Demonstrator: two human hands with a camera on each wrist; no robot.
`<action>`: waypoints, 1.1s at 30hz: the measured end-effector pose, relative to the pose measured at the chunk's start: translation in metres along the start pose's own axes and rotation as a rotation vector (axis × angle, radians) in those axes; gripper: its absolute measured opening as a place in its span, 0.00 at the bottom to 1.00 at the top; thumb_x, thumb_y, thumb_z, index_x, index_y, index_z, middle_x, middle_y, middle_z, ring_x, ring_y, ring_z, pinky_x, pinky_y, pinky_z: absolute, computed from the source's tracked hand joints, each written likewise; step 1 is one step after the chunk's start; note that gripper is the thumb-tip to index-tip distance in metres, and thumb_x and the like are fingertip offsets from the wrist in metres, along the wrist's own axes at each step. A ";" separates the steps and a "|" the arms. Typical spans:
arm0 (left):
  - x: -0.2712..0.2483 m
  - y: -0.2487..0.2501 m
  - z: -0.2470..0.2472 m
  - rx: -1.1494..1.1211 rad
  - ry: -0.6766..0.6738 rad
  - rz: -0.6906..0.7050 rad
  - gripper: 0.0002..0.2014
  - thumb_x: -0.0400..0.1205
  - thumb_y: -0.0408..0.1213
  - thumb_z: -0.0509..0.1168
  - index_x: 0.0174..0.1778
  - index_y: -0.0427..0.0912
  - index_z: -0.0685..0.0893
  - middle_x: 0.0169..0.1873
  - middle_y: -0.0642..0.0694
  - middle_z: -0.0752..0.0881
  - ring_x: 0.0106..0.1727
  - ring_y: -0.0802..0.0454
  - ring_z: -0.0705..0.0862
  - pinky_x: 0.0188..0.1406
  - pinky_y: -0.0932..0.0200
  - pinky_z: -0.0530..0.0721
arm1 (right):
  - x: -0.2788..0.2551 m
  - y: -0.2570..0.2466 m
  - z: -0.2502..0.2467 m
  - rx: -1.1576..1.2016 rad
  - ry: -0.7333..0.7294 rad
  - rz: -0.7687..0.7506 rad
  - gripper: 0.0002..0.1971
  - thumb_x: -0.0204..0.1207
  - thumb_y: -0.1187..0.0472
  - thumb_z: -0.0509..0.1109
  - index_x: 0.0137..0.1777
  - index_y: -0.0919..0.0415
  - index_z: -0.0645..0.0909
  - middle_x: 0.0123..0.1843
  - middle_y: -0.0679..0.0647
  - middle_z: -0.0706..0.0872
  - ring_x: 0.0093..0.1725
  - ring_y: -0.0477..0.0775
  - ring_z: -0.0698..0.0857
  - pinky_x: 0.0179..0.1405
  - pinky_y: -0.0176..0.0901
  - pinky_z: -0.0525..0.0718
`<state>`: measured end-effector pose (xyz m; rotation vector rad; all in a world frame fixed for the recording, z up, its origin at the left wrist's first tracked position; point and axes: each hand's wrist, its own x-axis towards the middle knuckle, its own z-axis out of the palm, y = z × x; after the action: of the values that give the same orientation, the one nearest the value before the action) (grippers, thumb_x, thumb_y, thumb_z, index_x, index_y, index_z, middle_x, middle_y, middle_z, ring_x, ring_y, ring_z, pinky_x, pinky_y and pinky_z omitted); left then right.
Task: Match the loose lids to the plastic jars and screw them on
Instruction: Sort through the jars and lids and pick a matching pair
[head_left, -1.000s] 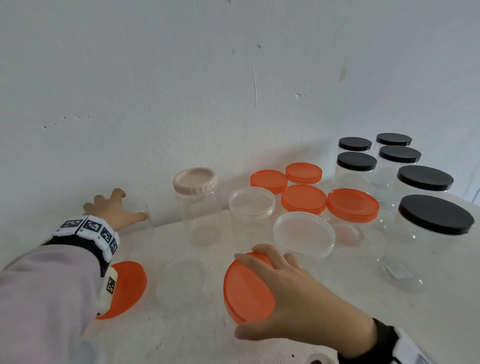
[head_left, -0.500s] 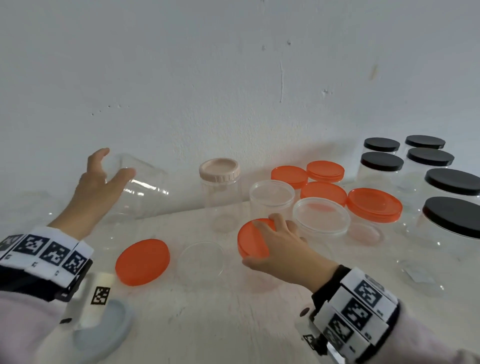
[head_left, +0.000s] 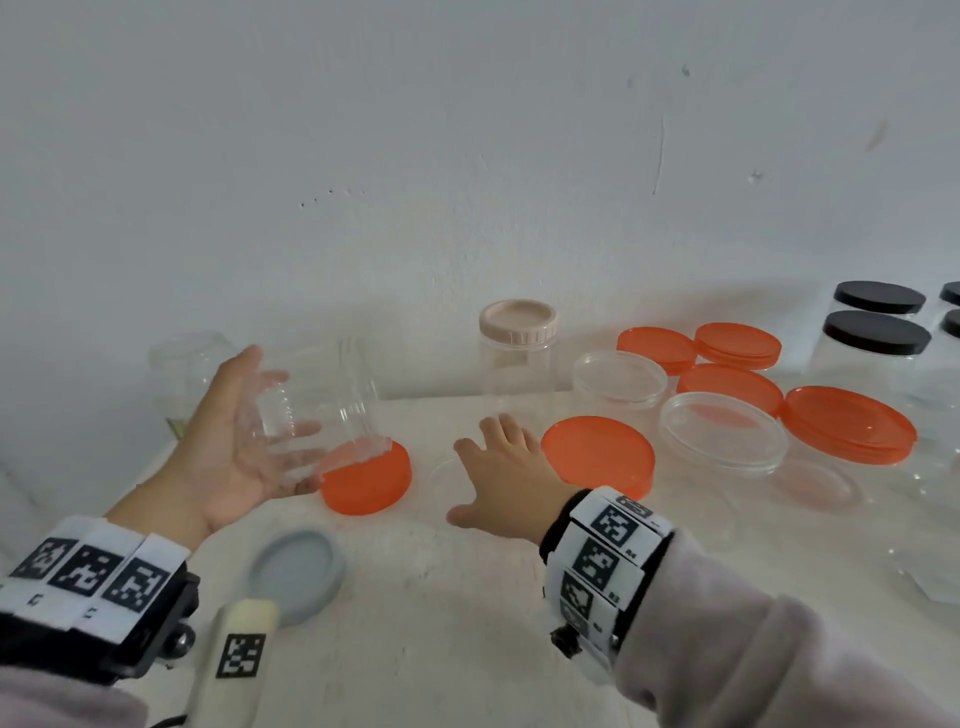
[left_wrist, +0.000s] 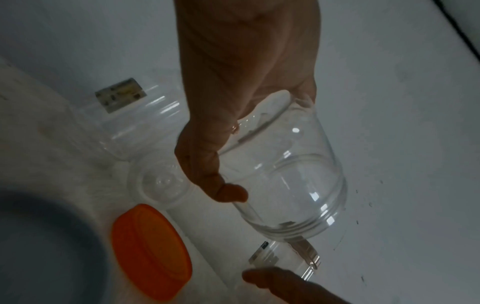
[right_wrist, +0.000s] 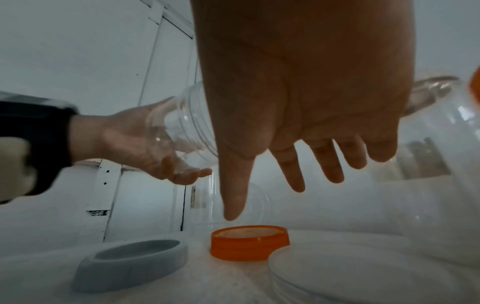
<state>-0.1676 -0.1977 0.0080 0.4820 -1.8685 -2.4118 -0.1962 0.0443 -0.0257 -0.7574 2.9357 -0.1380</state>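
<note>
The left hand (head_left: 244, 447) is cradling a tilted clear jar (head_left: 322, 400) loosely; it may be slipping. The right hand (head_left: 506, 480), spread and empty, is hovering near the orange lid (head_left: 366, 480).

The left hand (head_left: 236, 457) holds a tilted jar (head_left: 322, 405) above a loose lid (head_left: 366, 480) on the surface (head_left: 467, 623), the right hand (head_left: 506, 480) hovers right of that lid, and capped jars (head_left: 875, 343) stand far right.

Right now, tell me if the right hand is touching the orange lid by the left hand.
Apart. The right wrist view shows the right hand spread above the orange lid, with clear space under its fingers.
</note>
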 end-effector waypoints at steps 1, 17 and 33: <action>-0.004 -0.003 -0.003 -0.010 0.004 -0.005 0.25 0.67 0.68 0.66 0.54 0.57 0.81 0.56 0.33 0.81 0.50 0.31 0.83 0.38 0.40 0.85 | 0.006 -0.005 -0.001 0.014 -0.019 -0.002 0.35 0.77 0.42 0.69 0.77 0.61 0.66 0.77 0.63 0.62 0.81 0.66 0.54 0.80 0.60 0.56; -0.052 -0.037 -0.074 0.108 0.119 0.022 0.42 0.51 0.57 0.81 0.60 0.51 0.73 0.53 0.29 0.85 0.44 0.42 0.90 0.37 0.51 0.88 | 0.062 -0.077 0.002 0.139 -0.261 0.010 0.36 0.79 0.44 0.69 0.81 0.60 0.61 0.77 0.61 0.65 0.77 0.62 0.64 0.71 0.55 0.70; -0.043 -0.036 -0.099 0.192 -0.080 -0.129 0.39 0.57 0.50 0.83 0.61 0.35 0.82 0.54 0.30 0.86 0.52 0.44 0.86 0.51 0.52 0.84 | 0.101 -0.088 0.010 0.161 -0.186 0.106 0.43 0.67 0.41 0.80 0.74 0.60 0.64 0.69 0.61 0.73 0.68 0.61 0.74 0.57 0.53 0.77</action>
<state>-0.0938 -0.2707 -0.0394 0.5411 -2.1808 -2.3729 -0.2406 -0.0824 -0.0337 -0.5582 2.7407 -0.2748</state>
